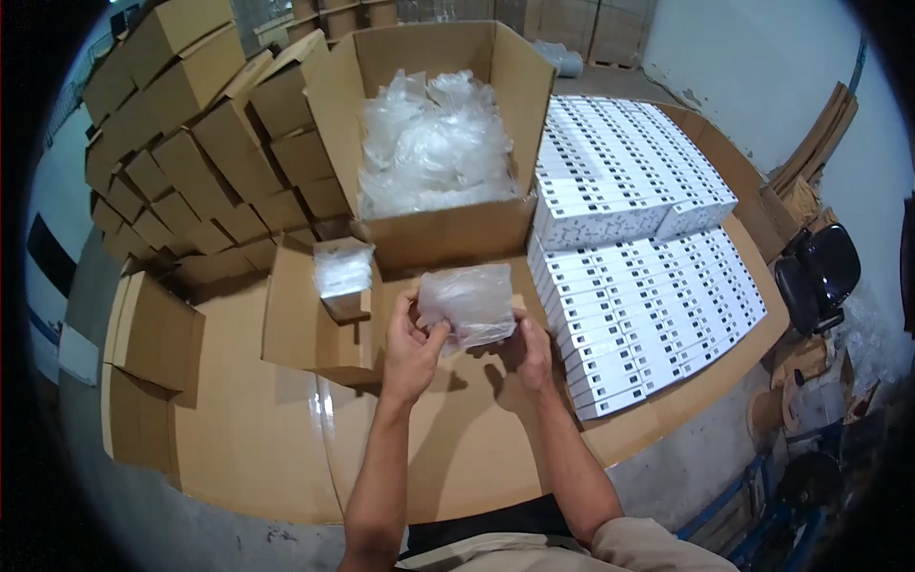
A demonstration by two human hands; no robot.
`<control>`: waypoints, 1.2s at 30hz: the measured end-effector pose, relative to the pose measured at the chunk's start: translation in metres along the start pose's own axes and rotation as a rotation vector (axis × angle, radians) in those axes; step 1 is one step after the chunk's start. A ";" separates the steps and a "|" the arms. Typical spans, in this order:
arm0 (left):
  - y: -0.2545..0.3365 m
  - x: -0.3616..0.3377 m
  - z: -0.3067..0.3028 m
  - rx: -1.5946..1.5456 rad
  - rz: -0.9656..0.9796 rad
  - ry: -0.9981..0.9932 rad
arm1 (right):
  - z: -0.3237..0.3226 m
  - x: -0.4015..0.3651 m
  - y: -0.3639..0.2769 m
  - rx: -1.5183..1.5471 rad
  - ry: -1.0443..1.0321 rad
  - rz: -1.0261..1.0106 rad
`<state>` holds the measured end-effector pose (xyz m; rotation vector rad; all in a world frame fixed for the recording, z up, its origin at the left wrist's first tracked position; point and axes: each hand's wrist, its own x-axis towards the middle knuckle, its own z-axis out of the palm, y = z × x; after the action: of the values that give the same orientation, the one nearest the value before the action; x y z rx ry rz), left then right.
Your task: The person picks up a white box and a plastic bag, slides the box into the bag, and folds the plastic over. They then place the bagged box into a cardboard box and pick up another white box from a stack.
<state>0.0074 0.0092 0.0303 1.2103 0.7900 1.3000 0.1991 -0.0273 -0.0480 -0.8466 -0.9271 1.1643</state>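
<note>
Above the cardboard-covered table, my left hand (416, 341) is closed on the left edge of a small translucent plastic bag (469, 296), thumb in front. My right hand (531, 349) pinches the bag's lower right edge, fingers partly hidden behind it. The bag is held spread out between both hands and looks flat and whitish. Left of my hands stands an open carton (319, 329) with a plastic-wrapped stack (344, 270) at its top. Just beyond the bag is a large open box (448, 232) full of loose clear plastic bags (437, 143).
Rows of white boxes (648, 315) are stacked close to my right hand. Brown cartons (205, 157) pile up at the back left, and another carton (152, 334) stands at the table's left edge. A black chair (818, 276) is on the right.
</note>
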 end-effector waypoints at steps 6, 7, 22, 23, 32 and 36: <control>-0.055 -0.018 -0.009 0.093 -0.009 0.051 | 0.024 0.002 -0.003 -0.278 0.049 -0.085; -0.061 -0.019 -0.010 0.022 -0.064 0.080 | 0.024 0.003 0.002 -0.317 0.093 -0.094; -0.083 -0.016 -0.017 -0.060 -0.003 0.428 | 0.023 -0.003 -0.011 -0.703 -0.200 -0.022; -0.082 -0.018 -0.018 -0.020 -0.002 0.421 | 0.022 -0.003 -0.006 -0.612 -0.149 -0.043; -0.072 -0.023 -0.009 0.203 0.019 0.208 | 0.026 0.007 0.007 -0.239 0.163 -0.052; -0.070 -0.023 -0.004 0.204 0.040 0.156 | 0.028 0.007 0.009 -0.230 0.274 -0.090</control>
<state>0.0194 -0.0028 -0.0417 1.3014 1.0353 1.3848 0.1716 -0.0164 -0.0443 -1.1083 -0.8714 0.8486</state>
